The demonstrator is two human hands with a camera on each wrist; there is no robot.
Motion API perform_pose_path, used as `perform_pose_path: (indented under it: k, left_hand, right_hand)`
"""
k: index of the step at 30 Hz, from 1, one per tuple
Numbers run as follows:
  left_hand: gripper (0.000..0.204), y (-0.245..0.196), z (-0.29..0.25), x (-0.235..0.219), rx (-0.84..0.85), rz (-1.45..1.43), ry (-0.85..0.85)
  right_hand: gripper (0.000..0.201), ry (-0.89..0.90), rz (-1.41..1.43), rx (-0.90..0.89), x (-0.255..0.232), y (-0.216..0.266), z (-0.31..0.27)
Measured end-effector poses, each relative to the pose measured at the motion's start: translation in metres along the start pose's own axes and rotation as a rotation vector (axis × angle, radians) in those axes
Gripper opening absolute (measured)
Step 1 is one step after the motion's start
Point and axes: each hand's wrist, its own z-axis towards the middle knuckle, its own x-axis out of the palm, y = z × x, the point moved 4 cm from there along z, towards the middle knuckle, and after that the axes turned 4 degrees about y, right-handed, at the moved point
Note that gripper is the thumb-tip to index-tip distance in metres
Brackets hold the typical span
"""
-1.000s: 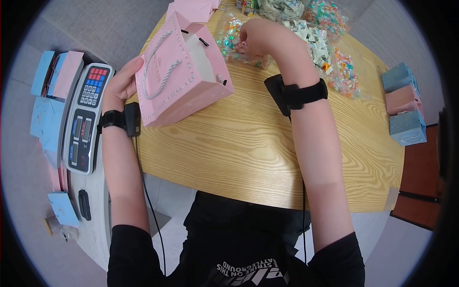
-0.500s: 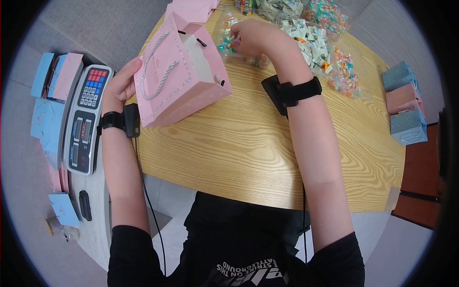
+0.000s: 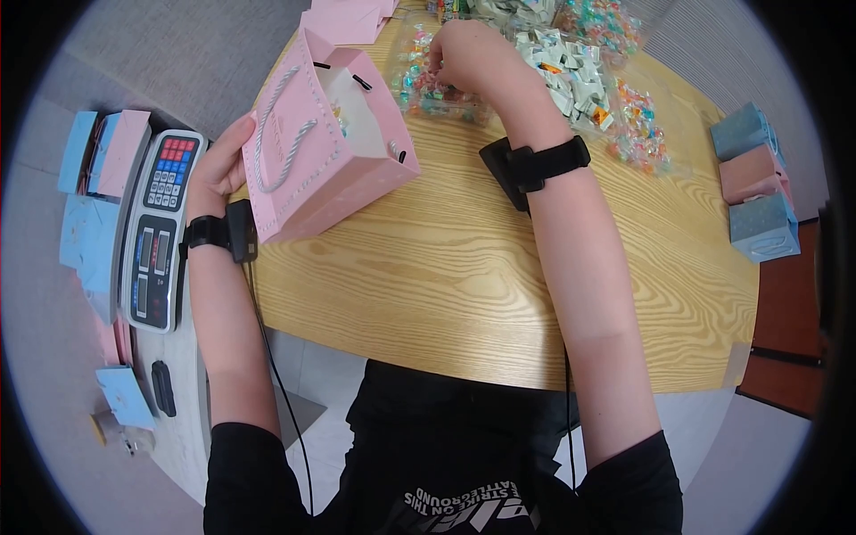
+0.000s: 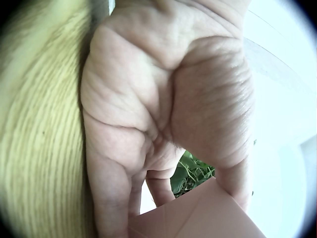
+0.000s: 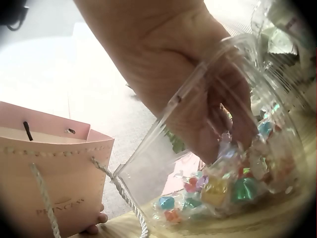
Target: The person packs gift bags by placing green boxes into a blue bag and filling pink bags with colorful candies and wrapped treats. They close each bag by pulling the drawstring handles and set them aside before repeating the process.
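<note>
With the thumb on one side and fingers on the other, my left hand grips the pink paper bag by its edge; the left wrist view shows the hand around the pink panel. The bag stands open, with rope handles and a little colour inside. My right hand is in the clear container of wrapped candies. In the right wrist view, the right hand's curled fingers pinch shiny wrappers among colourful candies, seen through the clear wall. How many pieces they hold is hidden.
White-green packets and another pile of candies lie to the right of my right hand. Small gift bags line the table's right edge. A scale and flat blue bags are at the left.
My right hand has moved left within the candy container, its fingers lower among the pieces. Some colour now shows inside the pink bag. The whole head view has shifted slightly.
</note>
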Motion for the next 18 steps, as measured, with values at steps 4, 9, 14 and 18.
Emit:
perform_pose_path:
  k: [4, 9, 14, 18]
  left_hand:
    - [0.049, 0.000, 0.000, 0.002, 0.001, -0.012, 0.005]
    - [0.048, 0.001, -0.001, 0.000, 0.004, -0.013, -0.018]
    - [0.048, -0.001, -0.002, 0.005, 0.005, 0.015, -0.037]
    - [0.048, -0.001, -0.001, 0.007, 0.003, 0.010, 0.006]
  right_hand:
    - [0.016, -0.022, 0.013, -0.017, -0.002, 0.000, -0.002]
    - [0.014, 0.090, 0.209, 0.049, -0.025, 0.006, -0.014]
    - [0.022, 0.274, 0.116, 0.066, -0.016, 0.019, -0.015]
    - [0.028, 0.241, -0.037, 0.017, 0.003, 0.018, -0.006]
